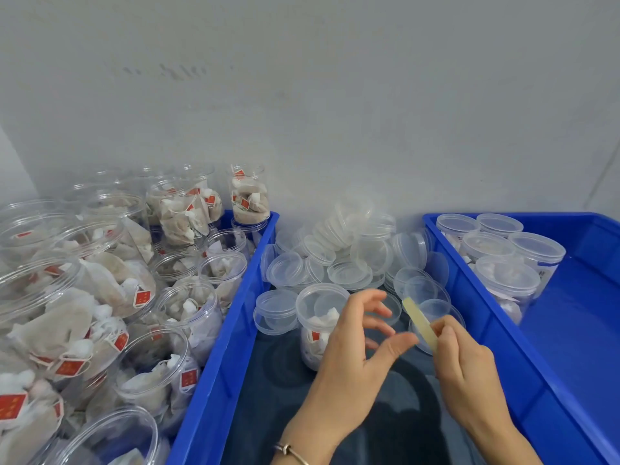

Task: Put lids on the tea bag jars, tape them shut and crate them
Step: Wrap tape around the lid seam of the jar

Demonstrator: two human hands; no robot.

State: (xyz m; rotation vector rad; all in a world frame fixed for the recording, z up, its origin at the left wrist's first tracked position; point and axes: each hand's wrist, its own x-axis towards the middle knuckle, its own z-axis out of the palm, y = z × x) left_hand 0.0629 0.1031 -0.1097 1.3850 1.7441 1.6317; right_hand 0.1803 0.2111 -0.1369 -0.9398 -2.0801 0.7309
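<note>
A clear jar of tea bags (317, 325) with its lid on stands on the dark surface between two blue crates. My left hand (355, 357) hovers just right of the jar, fingers loosely curled, holding nothing. My right hand (466, 360) pinches a yellowish strip of tape (419, 322) that points up and to the left. A heap of clear lids (349, 260) lies behind the hands. The left crate (214, 380) holds several uncapped jars of tea bags (188, 310). Several capped jars (506, 276) stand in the right crate (570, 347).
A grey wall closes off the back. One loose lid (275, 312) sits just left of the capped jar. The right crate's floor is bare at its near end. A bracelet (295, 453) is on my left wrist.
</note>
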